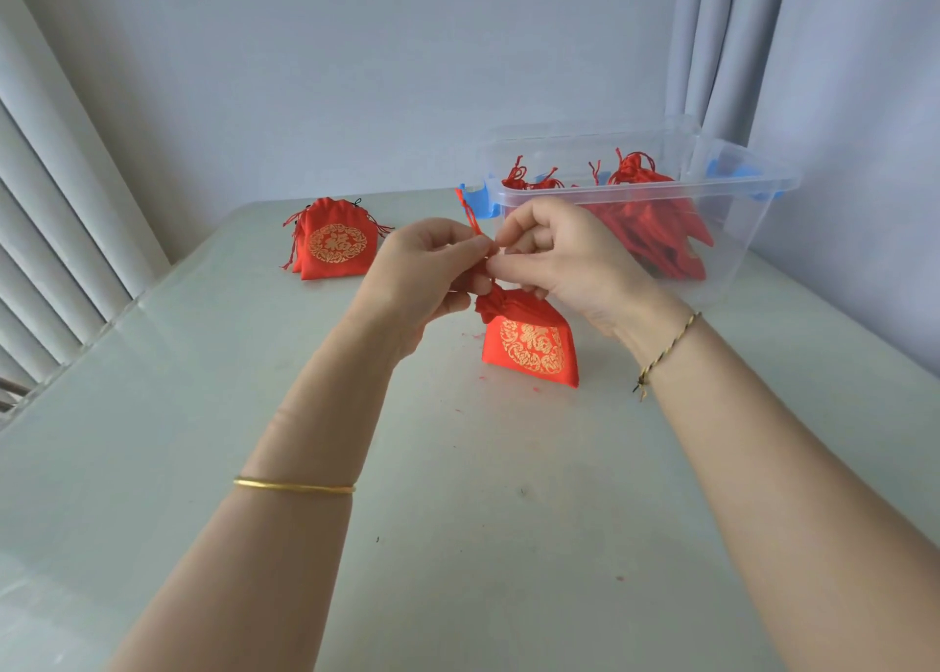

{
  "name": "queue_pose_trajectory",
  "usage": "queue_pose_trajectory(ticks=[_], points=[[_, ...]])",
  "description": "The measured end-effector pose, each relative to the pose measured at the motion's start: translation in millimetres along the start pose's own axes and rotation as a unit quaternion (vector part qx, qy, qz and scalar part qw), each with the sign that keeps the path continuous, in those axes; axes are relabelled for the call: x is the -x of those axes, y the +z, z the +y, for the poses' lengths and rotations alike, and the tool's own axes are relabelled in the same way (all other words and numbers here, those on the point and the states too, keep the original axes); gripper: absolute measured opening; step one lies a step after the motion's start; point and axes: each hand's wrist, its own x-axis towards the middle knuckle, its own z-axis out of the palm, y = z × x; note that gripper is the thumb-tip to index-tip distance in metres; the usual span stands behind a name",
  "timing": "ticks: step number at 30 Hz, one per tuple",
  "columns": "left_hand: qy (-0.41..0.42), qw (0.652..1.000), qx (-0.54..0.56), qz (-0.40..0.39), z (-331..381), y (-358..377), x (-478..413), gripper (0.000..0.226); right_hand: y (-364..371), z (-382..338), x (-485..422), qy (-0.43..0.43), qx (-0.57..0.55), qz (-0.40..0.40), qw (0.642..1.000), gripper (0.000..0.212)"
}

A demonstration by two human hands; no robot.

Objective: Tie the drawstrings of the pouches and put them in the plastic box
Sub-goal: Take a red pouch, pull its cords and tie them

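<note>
A red pouch [531,348] with a gold emblem hangs just above the table at the centre, its mouth gathered tight. My left hand [422,274] and my right hand [564,259] meet above it, and both pinch its red drawstring [470,216], whose loose end sticks up between them. A small stack of red pouches [335,244] lies on the table at the back left, with open mouths and loose strings. The clear plastic box [732,254] stands at the back right and holds several tied red pouches [656,223].
The pale table [458,493] stretches wide in front of me, with small red thread scraps near the held pouch. A wall and curtains stand behind the box. The box has blue latches [480,203] at its ends.
</note>
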Motion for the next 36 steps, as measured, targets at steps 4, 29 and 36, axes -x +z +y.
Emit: queue_pose_trajectory(ticks=[4, 29, 36], points=[[-0.005, 1.000, 0.016, 0.023, 0, 2, 0, 0.014, 4, 5, -3, -0.065, 0.056, 0.025, 0.996, 0.028], [0.195, 0.927, -0.299, 0.114, 11, 6, 5, 0.013, 2, 2, -4, 0.176, -0.288, 0.039, 0.940, 0.022], [0.186, 0.917, -0.334, 0.111, 5, 4, 2, 0.005, 2, 4, -4, 0.175, -0.322, -0.010, 0.931, 0.024]])
